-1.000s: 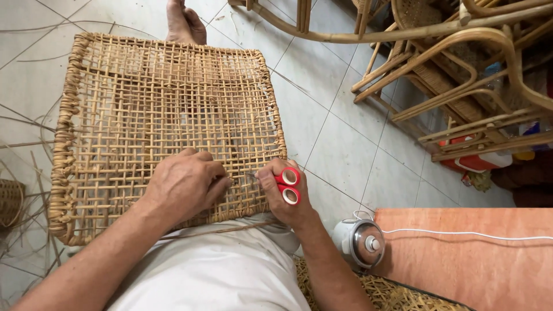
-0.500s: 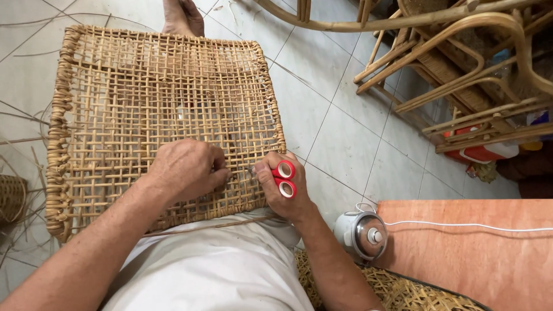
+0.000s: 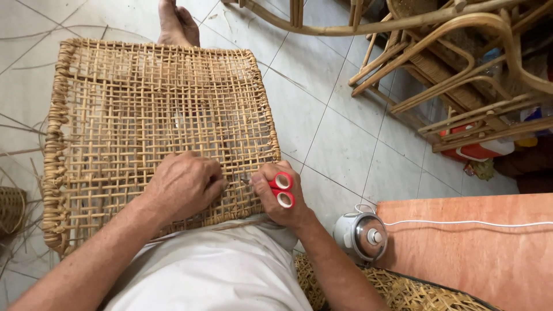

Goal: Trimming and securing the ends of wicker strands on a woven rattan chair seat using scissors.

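A square woven rattan panel (image 3: 150, 109) rests across my lap and reaches out over the tiled floor. My left hand (image 3: 183, 185) lies on its near edge, fingers curled and pinching a strand of the weave. My right hand (image 3: 282, 198) grips small scissors with red handles (image 3: 281, 189), fingers through the loops, the blades pointing left toward my left hand's fingertips. The blades are mostly hidden between the two hands. My bare foot (image 3: 175, 26) shows beyond the panel's far edge.
Rattan chair frames (image 3: 438, 63) stand at the upper right. A small round metal pot with a lid (image 3: 363, 235) sits on the floor beside an orange-brown board (image 3: 478, 253). A woven mat (image 3: 403, 291) lies at the bottom; loose strands and a basket (image 3: 11, 207) lie on the left.
Both hands stay at the panel's near edge. The scissors have shifted slightly toward my left hand, and the view has tilted a little.
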